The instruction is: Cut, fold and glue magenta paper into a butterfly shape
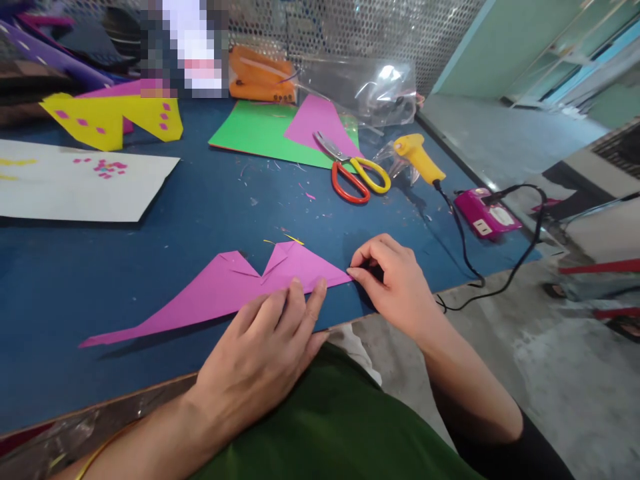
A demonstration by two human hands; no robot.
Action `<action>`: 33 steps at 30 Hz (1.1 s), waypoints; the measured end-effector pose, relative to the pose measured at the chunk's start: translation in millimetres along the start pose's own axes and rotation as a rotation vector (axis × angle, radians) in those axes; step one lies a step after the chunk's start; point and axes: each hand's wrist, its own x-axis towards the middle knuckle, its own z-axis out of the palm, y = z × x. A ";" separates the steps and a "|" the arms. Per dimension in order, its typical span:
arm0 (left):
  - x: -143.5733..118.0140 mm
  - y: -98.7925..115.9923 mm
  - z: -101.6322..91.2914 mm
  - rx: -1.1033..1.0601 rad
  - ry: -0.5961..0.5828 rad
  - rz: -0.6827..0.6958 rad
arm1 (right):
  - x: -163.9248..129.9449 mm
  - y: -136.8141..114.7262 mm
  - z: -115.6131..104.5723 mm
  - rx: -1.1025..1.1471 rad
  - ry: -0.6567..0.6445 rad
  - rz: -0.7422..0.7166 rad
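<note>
A folded, cut piece of purple paper (200,293) lies along the near edge of the blue table, with a notch in its upper side and a long thin tip at the left. Pressing flat on its lower right part is my left hand (273,333), fingers stretched out. My right hand (393,280) pinches the pointed right end of the paper between thumb and forefinger. Small yellow slivers (295,239) rest just above the notch. Beyond the hands, scissors (353,187) with one red and one yellow handle lie partly on green paper (250,137).
A yellow glue gun (420,157) and its cable lead to a pink power strip (487,213) at the table's right edge. A yellow paper cutout (105,123), white card (75,193), orange case (263,77) and clear plastic bag (360,87) are farther back. Paper scraps dot the table.
</note>
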 end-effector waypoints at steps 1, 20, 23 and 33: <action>-0.3 0.2 0.1 -0.003 -0.001 -0.003 | 0.1 0.6 0.3 0.003 0.006 -0.001; -4.8 1.2 3.1 0.000 0.068 0.050 | -53.7 -34.8 46.1 -0.224 0.263 -0.386; -5.4 1.2 2.9 -0.008 0.067 0.034 | -55.5 -33.4 46.5 -0.276 0.250 -0.413; -3.8 1.6 1.6 -0.059 0.053 -0.023 | -56.8 -5.3 30.8 -0.371 0.226 -0.391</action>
